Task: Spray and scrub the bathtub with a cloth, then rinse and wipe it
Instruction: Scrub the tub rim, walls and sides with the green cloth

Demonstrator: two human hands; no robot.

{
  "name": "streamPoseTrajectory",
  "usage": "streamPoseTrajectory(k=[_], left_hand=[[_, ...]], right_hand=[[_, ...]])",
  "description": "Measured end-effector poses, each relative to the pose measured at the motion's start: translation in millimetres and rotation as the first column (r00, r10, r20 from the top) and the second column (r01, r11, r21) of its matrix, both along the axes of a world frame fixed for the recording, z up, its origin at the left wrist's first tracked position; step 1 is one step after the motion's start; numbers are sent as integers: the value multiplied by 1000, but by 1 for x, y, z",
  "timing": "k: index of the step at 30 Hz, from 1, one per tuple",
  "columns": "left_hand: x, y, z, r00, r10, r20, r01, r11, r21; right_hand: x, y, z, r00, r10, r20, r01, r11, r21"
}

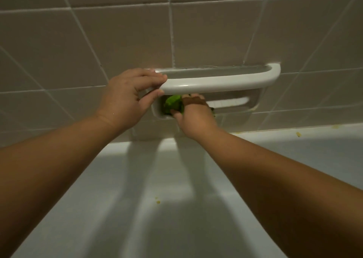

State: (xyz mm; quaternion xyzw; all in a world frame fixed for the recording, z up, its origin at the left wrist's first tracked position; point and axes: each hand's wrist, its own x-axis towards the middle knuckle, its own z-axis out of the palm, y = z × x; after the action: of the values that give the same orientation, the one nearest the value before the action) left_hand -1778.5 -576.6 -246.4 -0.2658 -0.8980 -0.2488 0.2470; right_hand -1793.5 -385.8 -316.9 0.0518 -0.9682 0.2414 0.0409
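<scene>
Hands first: our left hand (128, 93) wraps the left end of the white grab bar (220, 81), fingers over the top and thumb underneath, a firm hold that we judge is there to steady us while we lean across the bathtub (149, 208). Our right hand (193, 111) reaches under that bar into the recessed soap dish (253, 105) set in the tiled wall (117, 32), and it clutches the green cloth (172, 104) bunched between thumb and fingers. The fingertips go out of sight behind the bar, so we cannot say how hard they press.

The cloth sits in the left part of the recess, touching its inner surface. Bunching it makes sense for so tight a pocket, where a flat cloth would not reach the corners. We take this to be scrubbing of the wall fitting beside the tub rather than the tub itself.

Below our forearms the tub's white wall slopes down, with yellowish specks (157, 200) on it and more on the rim at the right (298, 134). Those suggest rinsing and wiping are not yet done. No spray bottle is in view.
</scene>
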Motion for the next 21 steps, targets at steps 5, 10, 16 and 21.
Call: streamPoseTrajectory(k=[5, 10, 16, 21], left_hand=[[0, 4, 2, 1000, -1, 17, 0, 1000, 13], [1, 5, 0, 1000, 10, -9, -10, 999, 33], [4, 8, -2, 1000, 29, -9, -29, 997, 75], [4, 8, -2, 998, 47, 31, -50, 995, 82]], right_hand=[[1, 1, -1, 996, 86, 20, -84, 993, -81], [7, 77, 1, 999, -28, 29, 27, 1000, 10], [5, 127, -1, 975, -223, -4, 222, 966, 131], [0, 65, 2, 957, -288, 22, 285, 955, 84]])
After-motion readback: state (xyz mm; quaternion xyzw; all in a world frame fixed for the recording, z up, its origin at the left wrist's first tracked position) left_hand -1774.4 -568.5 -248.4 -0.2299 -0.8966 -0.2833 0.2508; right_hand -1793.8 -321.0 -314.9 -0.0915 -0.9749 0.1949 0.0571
